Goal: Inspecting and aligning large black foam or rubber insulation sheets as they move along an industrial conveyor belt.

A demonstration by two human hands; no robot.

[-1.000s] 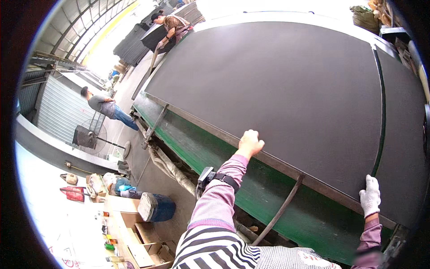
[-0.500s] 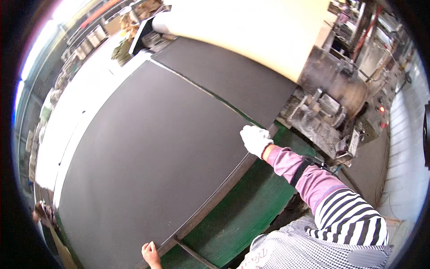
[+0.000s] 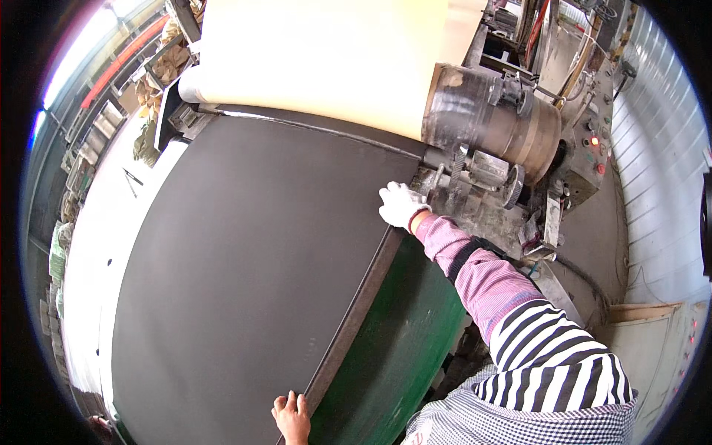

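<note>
A wide dark grey sheet (image 3: 245, 267) covers the machine bed in front of me. My right hand (image 3: 402, 205), in a white glove, is closed over the sheet's right edge near its far corner. Bare, my left hand (image 3: 291, 417) touches the same edge much closer to me, its fingers apart and slightly bent. Between the two hands runs a dark edge strip (image 3: 352, 319). The far end of the sheet meets a dark roller (image 3: 319, 124) beneath a pale yellow sheet (image 3: 319, 59).
A green panel (image 3: 393, 334) slopes along the bed's right side. Beyond my right hand are a metal drum (image 3: 493, 115), toothed gears (image 3: 512, 185) and a control box (image 3: 589, 159) with a lit red lamp. A white surface (image 3: 96, 274) lies on the left.
The gap across the dark sheet is no longer visible; the sheet now reaches the roller. My left hand's fingers have spread from a fist. The view has shifted, bringing the drum further in.
</note>
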